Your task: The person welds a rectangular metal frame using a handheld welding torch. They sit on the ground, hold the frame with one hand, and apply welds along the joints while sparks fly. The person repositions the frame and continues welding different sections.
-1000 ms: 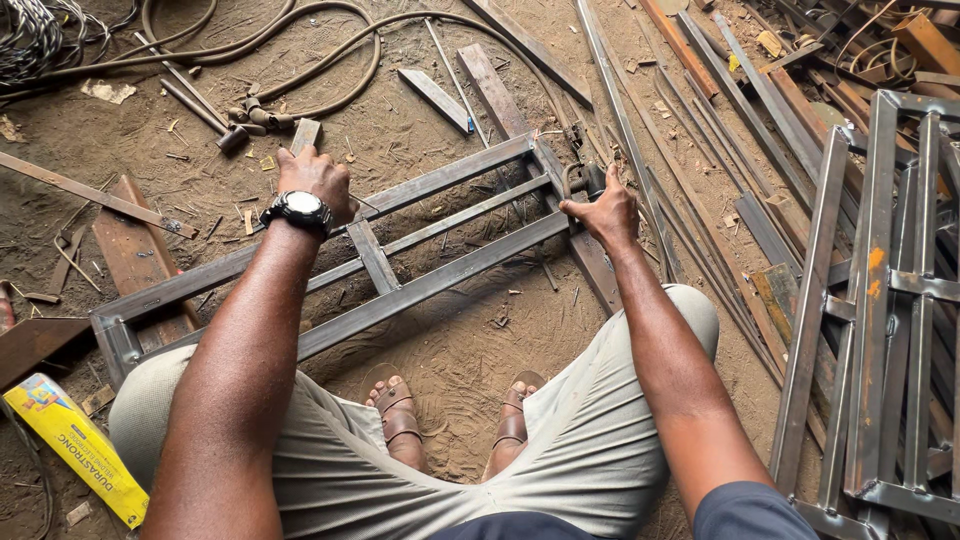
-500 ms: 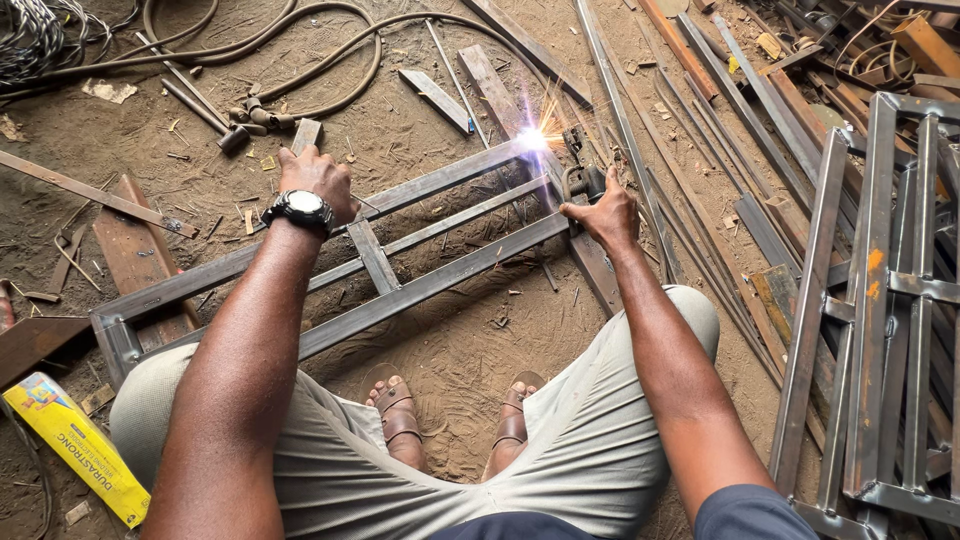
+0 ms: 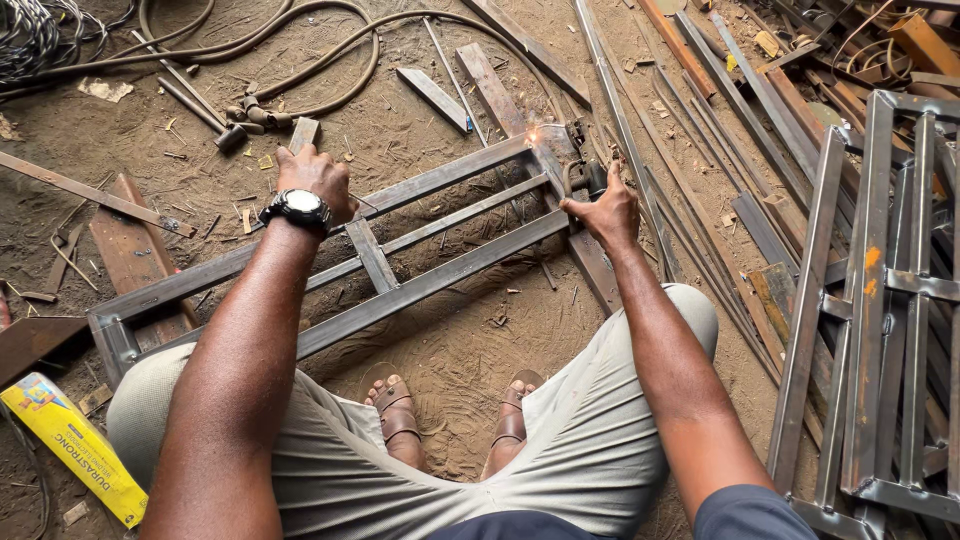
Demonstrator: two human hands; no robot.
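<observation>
A long rectangular steel frame (image 3: 420,285) of square tube lies on the dirt floor in front of me. My left hand (image 3: 318,178), with a black wristwatch, presses down on the frame's far rail. My right hand (image 3: 603,208) grips a dark welding electrode holder (image 3: 583,172) at the frame's right end. A small orange glow (image 3: 535,135) shows at the frame's far right corner, just beyond the holder. My sandalled feet (image 3: 450,420) rest on the ground below the frame.
Another welded steel frame (image 3: 880,300) lies at the right. Loose steel bars and strips (image 3: 720,130) are scattered beyond the frame. Black cables (image 3: 320,50) loop across the top, near a hammer (image 3: 205,115). A yellow box (image 3: 75,450) lies at lower left.
A bright welding arc flared at the frame's far right corner half a second ago; now only a small glow remains. My right hand has drawn slightly back. My left hand has stayed put.
</observation>
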